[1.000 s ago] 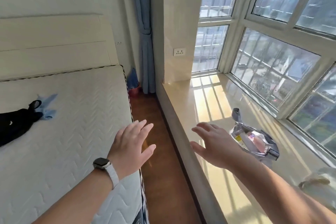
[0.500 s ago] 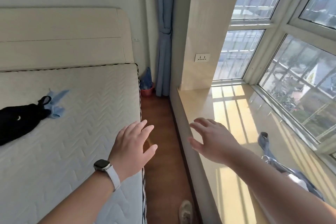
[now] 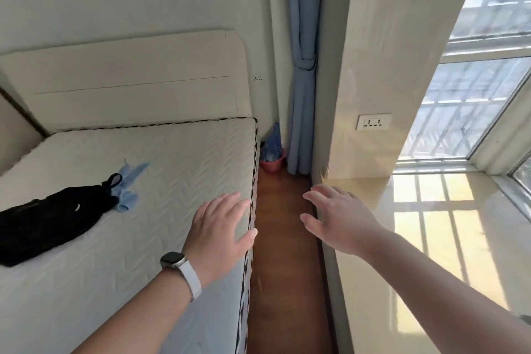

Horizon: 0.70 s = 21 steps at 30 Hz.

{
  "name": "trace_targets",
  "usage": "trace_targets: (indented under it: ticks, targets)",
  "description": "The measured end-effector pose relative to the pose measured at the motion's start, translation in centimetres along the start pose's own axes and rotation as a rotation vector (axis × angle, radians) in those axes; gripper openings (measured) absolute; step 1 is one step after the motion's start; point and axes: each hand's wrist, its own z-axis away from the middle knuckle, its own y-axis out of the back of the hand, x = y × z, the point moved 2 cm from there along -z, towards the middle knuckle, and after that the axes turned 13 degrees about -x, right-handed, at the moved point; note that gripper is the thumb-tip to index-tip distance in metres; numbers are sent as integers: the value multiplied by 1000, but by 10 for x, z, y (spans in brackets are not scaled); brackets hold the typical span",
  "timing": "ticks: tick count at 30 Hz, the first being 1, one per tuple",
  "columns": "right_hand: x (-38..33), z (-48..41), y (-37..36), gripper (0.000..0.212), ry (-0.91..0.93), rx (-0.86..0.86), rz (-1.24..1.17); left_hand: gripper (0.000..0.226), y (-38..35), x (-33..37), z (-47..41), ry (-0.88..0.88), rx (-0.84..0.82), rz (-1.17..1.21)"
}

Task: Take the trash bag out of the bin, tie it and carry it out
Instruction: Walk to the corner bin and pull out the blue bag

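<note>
1. Bedroom space is shown: a white quilted mattress [image 3: 129, 210] fills the left of the frame, a glossy cream window ledge [image 3: 431, 238] the right, and a narrow strip of brown wooden floor [image 3: 283, 238] runs between them toward the centre.
2. At the far end of that strip, just above the centre of the frame, a small pink plastic bin [image 3: 271, 163] is seen, wedged between the mattress corner and a tied light-blue curtain [image 3: 301, 80].
3. A thin blue plastic trash bag [image 3: 272, 144] is seen rising out of the bin, its top gathered to a loose point above the rim.
4. The left hand [image 3: 219, 234], with a white-strapped watch [image 3: 179, 267] on its wrist, is held open with fingers spread over the mattress edge; nothing is gripped.
5. The right hand [image 3: 343, 223] is likewise open and empty over the ledge edge. Both are well apart from the bin.
6. The bag is judged to be soft, light and slippery, and easily torn if dragged against the rim.
7. A grip is best taken on the gathered film at the top, where slack for tying is offered; the light bin would probably need steadying while the bag is lifted.
8. A black fabric pouch [image 3: 48, 221] and a light-blue cloth [image 3: 128, 187] lie on the mattress at the left.
</note>
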Motion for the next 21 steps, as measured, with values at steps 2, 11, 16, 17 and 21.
trace_targets:
  ticks: [2, 11, 16, 17, 21]
  targets:
    - [12, -24, 9, 54, 15, 2, -2, 56, 0, -4, -22, 13, 2, -7]
    - [51, -141, 41, 54, 41, -11, -9, 54, -2, -47, -130, 34, -18, -59]
    - [60, -231, 56, 54, 43, -17, 17, 55, -7, -102, -211, 35, -23, -72]
    - [61, -252, 60, 54, 37, -16, 23, 55, -7, -115, -230, 33, -25, -66]
    - [64, -333, 75, 54, 12, -40, 32, 54, -7, -165, -305, 19, -53, -39]
